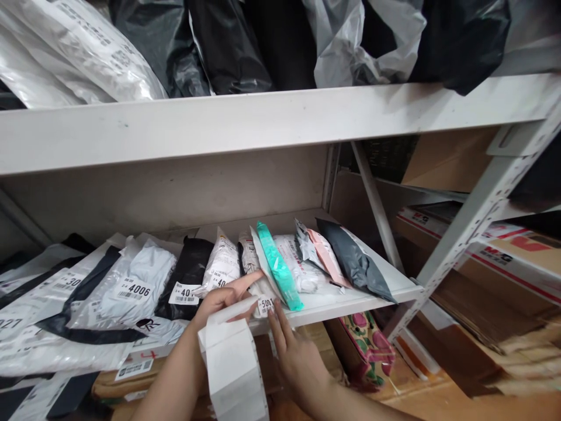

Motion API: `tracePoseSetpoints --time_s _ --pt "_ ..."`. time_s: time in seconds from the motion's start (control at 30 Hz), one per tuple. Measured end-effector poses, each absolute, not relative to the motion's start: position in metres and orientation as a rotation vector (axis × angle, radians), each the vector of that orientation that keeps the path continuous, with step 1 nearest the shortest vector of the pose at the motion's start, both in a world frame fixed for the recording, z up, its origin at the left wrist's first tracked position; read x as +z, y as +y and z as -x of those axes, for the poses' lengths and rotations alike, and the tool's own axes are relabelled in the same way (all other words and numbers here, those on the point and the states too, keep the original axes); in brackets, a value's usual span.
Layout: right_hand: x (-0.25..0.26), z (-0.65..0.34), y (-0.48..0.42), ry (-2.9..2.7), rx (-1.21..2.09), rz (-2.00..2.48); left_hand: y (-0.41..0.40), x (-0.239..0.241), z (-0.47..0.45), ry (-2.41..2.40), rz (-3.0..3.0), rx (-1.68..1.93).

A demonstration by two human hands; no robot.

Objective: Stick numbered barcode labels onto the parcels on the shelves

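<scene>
Item: label roll (232,365), in my left hand (219,304), fingers closed round it. Right hand (298,356), fingers open, pressing sticker (265,303) onto white parcel (258,275) at shelf (350,301) edge. Risk: parcel slides, sticker creases.

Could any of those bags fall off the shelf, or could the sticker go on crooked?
Maybe. The teal parcel leans with its end over the shelf edge, so a nudge from the right hand might tip it off. The left hand carries a bulky roll of labels while touching the white parcel, so the 5001 label could end up creased. The parcels stand tightly packed, so moving one may topple its neighbours.
</scene>
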State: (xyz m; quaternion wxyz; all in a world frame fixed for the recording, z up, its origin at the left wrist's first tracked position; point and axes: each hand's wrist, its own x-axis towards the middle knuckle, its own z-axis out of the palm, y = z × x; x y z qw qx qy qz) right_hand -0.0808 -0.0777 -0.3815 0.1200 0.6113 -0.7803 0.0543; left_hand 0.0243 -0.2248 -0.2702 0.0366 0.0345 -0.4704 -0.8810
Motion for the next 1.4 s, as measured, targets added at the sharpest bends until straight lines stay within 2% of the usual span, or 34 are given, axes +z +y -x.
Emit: tracePoseSetpoints --time_s 0.13,0.23,0.37,0.5,0.6,0.7,0.83,0.9,1.0,1.2,1.4 --pt "-0.351 0.081 -0.086 -2.371 0.554 -2.021 -0.224 -0.27 -0.028 -1.509 -0.24 -2.62" --pt "-0.338 0.078 -0.093 -2.46 0.703 -2.201 -0.224 -0.27 -0.029 -1.625 -0.311 -2.596" --pt "-0.352 0.087 -0.088 -2.325 0.905 -2.222 -0.221 -0.268 -0.032 -1.676 -0.45 -2.527" --pt "-0.369 0.112 -0.079 -1.902 0.97 -2.143 -0.218 -0.268 -0.036 -1.926 -0.673 -2.287" --pt "-0.364 0.13 -0.081 -1.633 1.137 -1.851 -0.214 -0.271 -0.037 -2.357 -0.893 -1.893" --pt "-0.352 0.136 -0.094 -1.665 1.204 -1.557 -0.202 -0.271 -0.033 -2.79 -1.041 -1.339" --pt "-0.345 0.133 -0.114 -1.697 1.214 -1.418 -0.175 -0.271 -0.025 -3.132 -1.161 -0.586" --pt "-0.344 0.134 -0.118 -1.744 1.169 -1.393 -0.163 -0.272 -0.023 -3.215 -1.224 -0.384" --pt "-0.341 0.143 -0.116 -1.755 1.104 -1.508 -0.156 -0.268 -0.026 -3.224 -1.324 -0.361" --pt "-0.333 0.152 -0.111 -1.739 1.12 -1.646 -0.167 -0.243 -0.02 -2.875 -1.302 -0.238" --pt "-0.318 0.147 -0.111 -1.702 1.104 -1.621 -0.179 -0.25 -0.015 -2.929 -1.321 -0.209"
